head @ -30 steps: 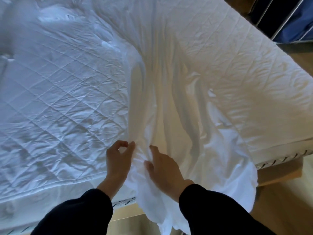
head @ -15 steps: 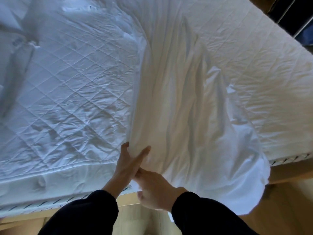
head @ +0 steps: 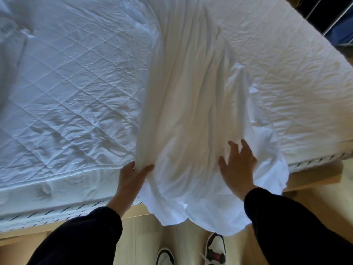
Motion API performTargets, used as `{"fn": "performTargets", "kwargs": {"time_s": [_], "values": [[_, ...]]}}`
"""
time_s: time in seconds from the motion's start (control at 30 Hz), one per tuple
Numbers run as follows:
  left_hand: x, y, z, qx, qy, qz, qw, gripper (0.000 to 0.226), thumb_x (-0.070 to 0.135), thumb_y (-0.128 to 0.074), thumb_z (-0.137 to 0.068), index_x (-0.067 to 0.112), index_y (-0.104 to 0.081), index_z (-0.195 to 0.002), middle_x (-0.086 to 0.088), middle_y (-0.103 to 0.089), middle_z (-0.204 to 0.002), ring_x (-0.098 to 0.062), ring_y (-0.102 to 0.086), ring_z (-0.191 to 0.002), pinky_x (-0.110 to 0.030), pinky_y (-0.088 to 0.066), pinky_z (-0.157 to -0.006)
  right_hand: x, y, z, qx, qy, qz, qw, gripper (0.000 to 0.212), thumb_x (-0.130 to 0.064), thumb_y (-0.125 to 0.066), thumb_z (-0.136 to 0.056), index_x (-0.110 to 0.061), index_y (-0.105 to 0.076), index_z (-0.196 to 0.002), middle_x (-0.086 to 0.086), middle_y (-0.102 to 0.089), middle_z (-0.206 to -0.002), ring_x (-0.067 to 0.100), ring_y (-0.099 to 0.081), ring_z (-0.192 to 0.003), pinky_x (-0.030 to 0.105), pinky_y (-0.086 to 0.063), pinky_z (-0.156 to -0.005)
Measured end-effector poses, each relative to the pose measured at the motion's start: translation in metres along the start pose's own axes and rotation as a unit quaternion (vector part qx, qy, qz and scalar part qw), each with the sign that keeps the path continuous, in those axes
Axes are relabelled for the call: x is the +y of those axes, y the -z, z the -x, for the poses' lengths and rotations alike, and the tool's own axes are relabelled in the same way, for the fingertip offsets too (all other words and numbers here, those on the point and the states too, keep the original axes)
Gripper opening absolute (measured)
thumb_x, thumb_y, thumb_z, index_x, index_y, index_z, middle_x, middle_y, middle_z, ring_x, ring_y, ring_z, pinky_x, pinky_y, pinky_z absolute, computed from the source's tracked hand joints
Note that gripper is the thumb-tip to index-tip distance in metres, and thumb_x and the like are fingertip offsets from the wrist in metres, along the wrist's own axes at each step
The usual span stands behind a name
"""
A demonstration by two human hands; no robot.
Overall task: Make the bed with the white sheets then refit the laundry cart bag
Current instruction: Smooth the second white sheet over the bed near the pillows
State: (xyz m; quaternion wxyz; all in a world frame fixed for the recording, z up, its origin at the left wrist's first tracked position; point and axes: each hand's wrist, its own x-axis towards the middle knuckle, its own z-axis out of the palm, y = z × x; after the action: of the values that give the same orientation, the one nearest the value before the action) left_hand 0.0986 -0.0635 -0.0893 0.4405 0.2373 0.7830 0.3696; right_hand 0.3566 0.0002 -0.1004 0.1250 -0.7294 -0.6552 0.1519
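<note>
A white sheet (head: 191,111) lies bunched in a long strip down the middle of the quilted mattress (head: 72,88), its near end hanging over the bed's front edge. My left hand (head: 131,176) pinches the sheet's left fold between thumb and fingers at the mattress edge. Further right, my right hand (head: 236,165) rests on top of the sheet with its fingers spread. The laundry cart bag is not clearly in view.
A wooden bed frame (head: 313,178) runs below the mattress edge. My shoes (head: 214,249) stand on the pale wood floor close to the bed. A dark metal rack (head: 332,18) with something blue stands past the bed's far right corner.
My right hand has left the spot beside my left hand and moved right across the sheet, now spread flat. The sheet's near end lies wider. My left hand keeps its pinch.
</note>
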Motion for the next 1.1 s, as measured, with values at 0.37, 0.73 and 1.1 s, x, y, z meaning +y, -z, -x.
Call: {"fn": "performTargets", "kwargs": {"time_s": [0.37,0.73,1.1], "values": [[-0.015,0.014,0.034,-0.113,-0.115,-0.027,0.987,0.046,0.042,-0.067,-0.043,0.016,-0.065,-0.081,0.002,-0.071,-0.070,-0.006,-0.065,-0.062,-0.019,-0.050,-0.053,0.097,0.031,-0.030,-0.083,-0.206,-0.087,0.971,0.081,-0.044,-0.080,-0.071,-0.004,-0.042,-0.130,0.019,-0.058,-0.120,0.038,-0.057,-0.107,0.047,-0.045,-0.091],[-0.017,0.069,0.008,0.046,-0.120,-0.091,0.988,0.022,0.026,-0.074,-0.065,0.011,-0.063,-0.076,0.006,-0.064,-0.052,-0.015,-0.064,-0.053,-0.024,-0.048,-0.045,0.100,0.068,0.000,0.001,-0.108,0.091,0.990,0.041,-0.047,-0.048,-0.092,-0.007,-0.054,-0.093,0.018,-0.059,-0.085,0.037,-0.058,-0.084,0.038,-0.041,-0.069],[-0.048,0.022,0.027,0.012,-0.122,-0.192,0.974,0.123,0.021,-0.088,-0.060,0.028,-0.004,-0.150,-0.010,-0.038,-0.135,-0.030,-0.047,-0.118,-0.042,-0.044,-0.096,0.062,0.032,-0.017,-0.073,-0.211,-0.197,0.955,0.068,-0.037,-0.077,-0.076,-0.002,-0.045,-0.125,0.013,-0.061,-0.104,0.033,-0.060,-0.097,0.045,-0.050,-0.086]]}}
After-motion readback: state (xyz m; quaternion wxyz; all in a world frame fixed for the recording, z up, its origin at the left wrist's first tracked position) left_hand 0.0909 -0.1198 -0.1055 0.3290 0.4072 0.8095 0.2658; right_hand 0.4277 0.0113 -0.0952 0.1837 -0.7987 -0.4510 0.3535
